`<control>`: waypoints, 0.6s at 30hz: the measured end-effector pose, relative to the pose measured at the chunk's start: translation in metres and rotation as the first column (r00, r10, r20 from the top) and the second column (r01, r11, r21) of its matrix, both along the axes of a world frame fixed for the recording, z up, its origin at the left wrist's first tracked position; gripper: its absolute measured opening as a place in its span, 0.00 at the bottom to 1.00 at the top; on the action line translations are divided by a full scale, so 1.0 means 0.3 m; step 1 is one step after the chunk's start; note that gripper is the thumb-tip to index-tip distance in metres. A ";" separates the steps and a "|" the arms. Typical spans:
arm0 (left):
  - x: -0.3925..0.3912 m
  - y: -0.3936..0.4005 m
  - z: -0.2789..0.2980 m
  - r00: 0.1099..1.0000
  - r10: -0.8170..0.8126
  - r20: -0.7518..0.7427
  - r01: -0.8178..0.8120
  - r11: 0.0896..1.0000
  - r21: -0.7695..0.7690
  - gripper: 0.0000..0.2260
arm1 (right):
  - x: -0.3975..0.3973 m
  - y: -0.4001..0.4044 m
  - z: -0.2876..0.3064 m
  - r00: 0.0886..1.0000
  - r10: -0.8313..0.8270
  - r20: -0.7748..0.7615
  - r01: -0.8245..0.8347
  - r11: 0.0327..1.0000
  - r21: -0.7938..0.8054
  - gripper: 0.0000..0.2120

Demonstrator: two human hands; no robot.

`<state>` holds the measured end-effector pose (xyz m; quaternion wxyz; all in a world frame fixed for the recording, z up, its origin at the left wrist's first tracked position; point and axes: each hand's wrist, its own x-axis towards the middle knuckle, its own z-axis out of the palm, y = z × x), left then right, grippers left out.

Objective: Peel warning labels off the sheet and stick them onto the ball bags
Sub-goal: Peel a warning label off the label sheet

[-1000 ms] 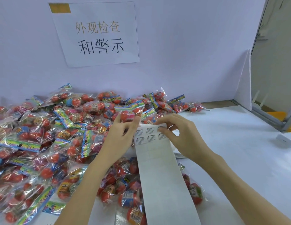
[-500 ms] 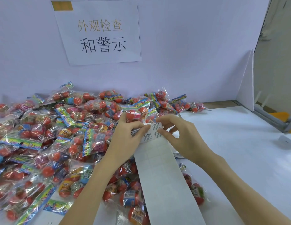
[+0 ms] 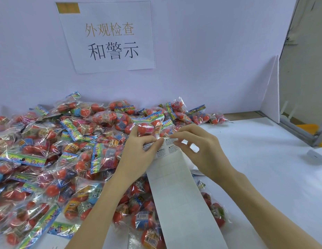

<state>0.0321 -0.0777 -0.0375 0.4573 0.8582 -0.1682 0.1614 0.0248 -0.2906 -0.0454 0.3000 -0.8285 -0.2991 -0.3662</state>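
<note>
Head view of a labelling station. The left hand (image 3: 138, 155) is gripping the upper left edge of the label sheet (image 3: 176, 187), its thumb lying across the printed warning labels (image 3: 161, 151) and its other fingers curling behind the sheet. The right hand (image 3: 203, 150) is pinching the top edge of the sheet between thumb and forefinger, at the corner of one label; the remaining fingers are bending loosely above the paper. Whether that label is already lifting off cannot be told. The sheet is running as a long white strip from the hands down toward the viewer, with only its top rows still carrying labels. It is lying over several ball bags (image 3: 70, 151), which are heaping across the left half of the white worktop (image 3: 264, 168) and reaching back to the wall. One bag (image 3: 215, 209) is lying just right of the strip. A paper sign (image 3: 110, 35) with Chinese characters is hanging on the wall above the heap.
</note>
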 end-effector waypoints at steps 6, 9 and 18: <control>-0.001 -0.005 0.002 1.000 0.010 0.021 -0.010 1.000 -0.010 0.10 | 0.000 -0.007 -0.009 1.000 -0.009 0.018 0.009 1.000 -0.023 0.12; -0.005 -0.010 0.002 0.999 -0.001 0.054 0.002 1.000 -0.004 0.10 | 0.003 -0.005 -0.016 1.000 -0.009 0.005 0.009 0.999 -0.034 0.10; 0.000 -0.013 -0.009 0.998 0.058 0.016 -0.057 0.998 -0.036 0.10 | -0.013 0.028 -0.017 0.997 0.029 -0.068 -0.029 1.000 0.001 0.06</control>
